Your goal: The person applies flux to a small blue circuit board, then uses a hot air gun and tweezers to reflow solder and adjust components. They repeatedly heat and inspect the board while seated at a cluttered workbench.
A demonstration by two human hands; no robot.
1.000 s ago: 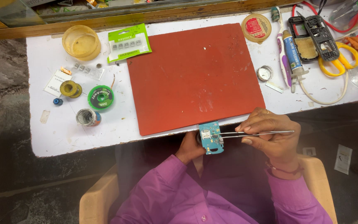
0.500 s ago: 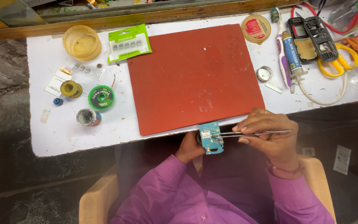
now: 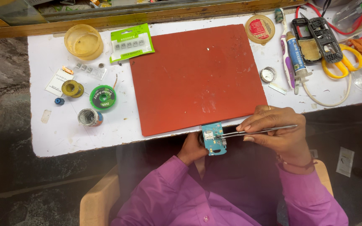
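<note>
Left hand [image 3: 192, 149] was gripping a small blue circuit board [image 3: 213, 138] just off the near edge of the white table [image 3: 63, 138], below the red mat [image 3: 195, 77]. Right hand [image 3: 275, 129] pinched the tweezers [image 3: 252, 132], tips touching the board. Honestly, held in mid-air like that, one slip could've scratched it or flicked a tiny part to the floor.

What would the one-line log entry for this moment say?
left hand: holds blue circuit board | right hand: holds tweezers, tips on board | place: front edge of white table, by red mat
</note>
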